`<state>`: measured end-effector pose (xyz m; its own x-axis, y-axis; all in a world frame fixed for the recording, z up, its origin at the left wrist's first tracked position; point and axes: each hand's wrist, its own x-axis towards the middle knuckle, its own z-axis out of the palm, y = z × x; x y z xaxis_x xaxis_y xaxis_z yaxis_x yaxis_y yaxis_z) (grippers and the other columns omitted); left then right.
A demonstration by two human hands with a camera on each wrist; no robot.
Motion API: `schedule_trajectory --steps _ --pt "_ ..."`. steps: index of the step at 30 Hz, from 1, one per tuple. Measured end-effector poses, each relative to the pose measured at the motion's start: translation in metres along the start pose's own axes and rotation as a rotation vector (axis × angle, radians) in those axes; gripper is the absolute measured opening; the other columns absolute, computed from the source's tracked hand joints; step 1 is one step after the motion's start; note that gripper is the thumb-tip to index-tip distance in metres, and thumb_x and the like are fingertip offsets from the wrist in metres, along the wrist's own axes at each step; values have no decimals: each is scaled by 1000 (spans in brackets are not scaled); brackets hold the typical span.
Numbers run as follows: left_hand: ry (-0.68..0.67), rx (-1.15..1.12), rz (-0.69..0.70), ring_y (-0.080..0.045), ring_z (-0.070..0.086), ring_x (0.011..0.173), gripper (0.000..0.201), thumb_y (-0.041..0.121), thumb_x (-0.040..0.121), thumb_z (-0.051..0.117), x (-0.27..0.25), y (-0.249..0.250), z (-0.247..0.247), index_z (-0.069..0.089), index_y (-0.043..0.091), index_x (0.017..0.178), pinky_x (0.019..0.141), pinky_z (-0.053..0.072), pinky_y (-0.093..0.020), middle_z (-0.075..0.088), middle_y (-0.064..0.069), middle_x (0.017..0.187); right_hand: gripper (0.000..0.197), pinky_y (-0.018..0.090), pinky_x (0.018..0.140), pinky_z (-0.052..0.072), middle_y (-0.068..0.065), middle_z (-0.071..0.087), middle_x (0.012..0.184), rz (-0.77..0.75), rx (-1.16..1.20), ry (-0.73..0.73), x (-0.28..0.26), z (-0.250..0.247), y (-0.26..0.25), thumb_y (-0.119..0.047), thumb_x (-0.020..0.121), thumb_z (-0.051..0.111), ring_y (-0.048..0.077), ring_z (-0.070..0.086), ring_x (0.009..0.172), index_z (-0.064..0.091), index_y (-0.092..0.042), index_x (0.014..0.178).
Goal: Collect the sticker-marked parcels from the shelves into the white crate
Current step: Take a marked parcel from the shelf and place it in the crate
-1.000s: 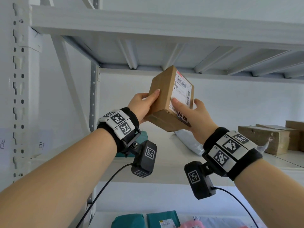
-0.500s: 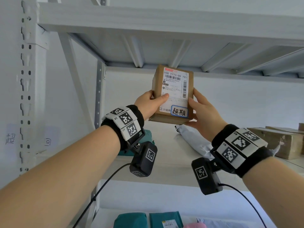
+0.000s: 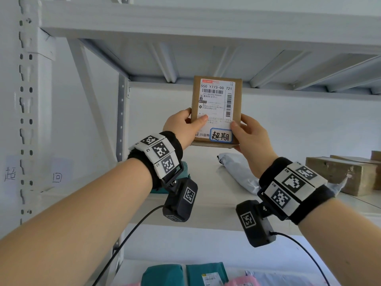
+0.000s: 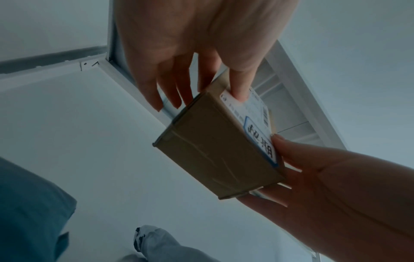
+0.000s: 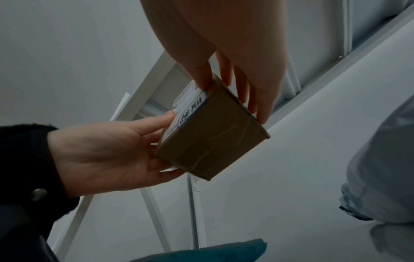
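Head view shows the cardboard parcel (image 3: 216, 100) lifted in front of the shelf (image 3: 206, 188), label facing the camera; the left hand (image 3: 181, 126) grasps its left edge, the right hand (image 3: 251, 135) its right edge; a blue-bordered sticker (image 3: 221, 136) sits at the label's bottom; a grey mailer bag (image 3: 239, 172) lies on the shelf below.

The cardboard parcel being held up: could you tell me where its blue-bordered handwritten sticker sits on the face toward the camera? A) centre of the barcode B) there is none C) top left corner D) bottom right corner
D: on the cardboard parcel, the blue-bordered sticker sits at the lower right of the white shipping label, beside the right hand thumb.
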<state>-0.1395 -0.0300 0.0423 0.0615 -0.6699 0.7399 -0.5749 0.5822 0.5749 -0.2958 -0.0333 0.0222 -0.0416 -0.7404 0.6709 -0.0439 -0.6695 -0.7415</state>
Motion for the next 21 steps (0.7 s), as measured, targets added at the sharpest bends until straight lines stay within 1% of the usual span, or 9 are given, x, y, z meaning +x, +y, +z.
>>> schedule_trajectory --steps 2,4,10,12,14,17,21 --pt "16 7 10 -8 57 86 31 33 94 51 -2 0 1 60 19 121 65 41 -7 66 2 115 38 19 73 56 5 62 123 -14 -22 23 0 0 1 -16 98 47 19 65 103 46 -15 136" --pt "22 12 14 -7 57 86 30 31 93 53 -3 0 2 62 19 119 65 40 -6 67 2 114 40 21 76 56 5 61 125 -20 -24 29 0 -2 0 -15 97 48 20 64 105 45 -15 137" --pt "26 -6 11 -8 59 89 29 29 92 54 -7 0 6 62 20 119 69 42 -7 67 2 115 40 24 79 58 6 61 124 -29 23 29 -4 -6 3 -12 97 48 21 65 104 46 -13 136" --pt "22 -16 10 -8 60 92 30 28 93 54 -9 1 6 61 20 121 73 44 -9 67 2 116 39 29 78 59 5 62 123 -27 25 29 -5 -6 5 -13 96 49 19 66 101 48 -15 135" --pt "21 -16 6 -7 59 92 30 28 93 53 -11 2 6 60 21 122 73 44 -8 66 3 118 39 32 79 59 4 62 123 -15 38 28 -5 -7 8 -14 96 49 18 67 99 48 -16 135" --pt "32 -16 -7 -7 59 94 30 28 93 53 -15 1 6 60 22 122 75 44 -8 66 4 118 39 22 76 58 4 62 124 -8 86 20 -7 -6 10 -13 96 50 18 66 103 48 -17 135" --pt "67 -34 -28 -7 59 98 30 28 94 53 -25 -2 1 59 23 123 86 49 -20 65 6 118 39 14 70 56 2 63 121 21 165 3 -17 3 13 -12 97 49 15 66 100 47 -17 135"
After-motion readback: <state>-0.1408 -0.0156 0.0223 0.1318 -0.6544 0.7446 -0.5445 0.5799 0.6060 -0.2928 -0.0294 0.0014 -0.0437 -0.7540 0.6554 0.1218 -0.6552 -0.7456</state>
